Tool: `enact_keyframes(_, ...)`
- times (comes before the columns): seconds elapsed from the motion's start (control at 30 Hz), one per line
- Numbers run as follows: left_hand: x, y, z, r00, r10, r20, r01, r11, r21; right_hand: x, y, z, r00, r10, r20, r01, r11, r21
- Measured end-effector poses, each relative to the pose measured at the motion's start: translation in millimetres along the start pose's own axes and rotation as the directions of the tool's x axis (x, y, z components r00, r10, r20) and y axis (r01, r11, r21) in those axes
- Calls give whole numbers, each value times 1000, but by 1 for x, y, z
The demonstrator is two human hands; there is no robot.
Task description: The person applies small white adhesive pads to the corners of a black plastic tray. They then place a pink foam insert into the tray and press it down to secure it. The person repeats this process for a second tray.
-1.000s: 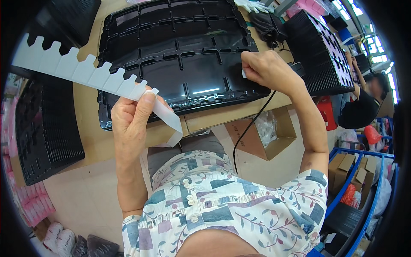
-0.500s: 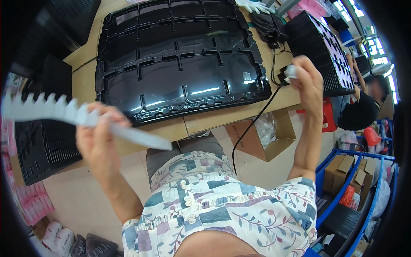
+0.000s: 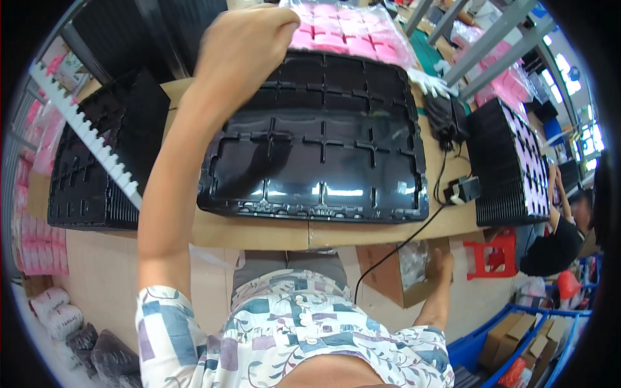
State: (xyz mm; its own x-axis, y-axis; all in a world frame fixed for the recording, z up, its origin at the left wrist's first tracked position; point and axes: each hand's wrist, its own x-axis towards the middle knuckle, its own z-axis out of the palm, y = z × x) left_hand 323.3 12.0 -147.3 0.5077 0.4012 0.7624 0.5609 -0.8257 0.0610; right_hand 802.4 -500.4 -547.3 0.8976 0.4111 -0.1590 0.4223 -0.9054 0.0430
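Note:
My left hand point(image 3: 249, 48) reaches over the far left of a black moulded plastic tray point(image 3: 349, 171), its fingers curled together beside a clear bag of pink pieces. What they pinch, if anything, is hidden. A long white toothed strip point(image 3: 90, 137) slants down on the left and passes behind my left forearm; its support is hidden. Low at the right, my right hand point(image 3: 444, 266) is at the right side of an open cardboard box point(image 3: 381, 271) with clear plastic inside. Its fingers are too small and covered to read.
Stacks of black trays stand at left point(image 3: 103, 168) and right point(image 3: 504, 168). A black cable point(image 3: 407, 240) crosses the table's front edge near a small black box point(image 3: 469, 189). White gloves point(image 3: 430, 83) lie behind. A red stool point(image 3: 491, 255) and another person point(image 3: 553, 249) are at right.
My left hand has gone from the near left, where it gripped the white strip, to the tray's far side. My right hand, earlier pinching a small white thing, has dropped to the cardboard box.

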Motion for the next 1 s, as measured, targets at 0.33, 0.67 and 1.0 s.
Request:
enact_keyframes(0.33,42,-139,187,877,-3,480,28,999,-45,-9,-33,-92,921,-158,356,74,968,238)
enact_keyframes(0.67,56,-145,221,725,-148,672,304,945,-120,-116,-364,-426,430,-808,-402,864,240,442)
enact_keyframes(1.0,51,-149,242,729,-203,654,356,928,-108,79,-657,-341,82,-984,-158,995,89,-35)
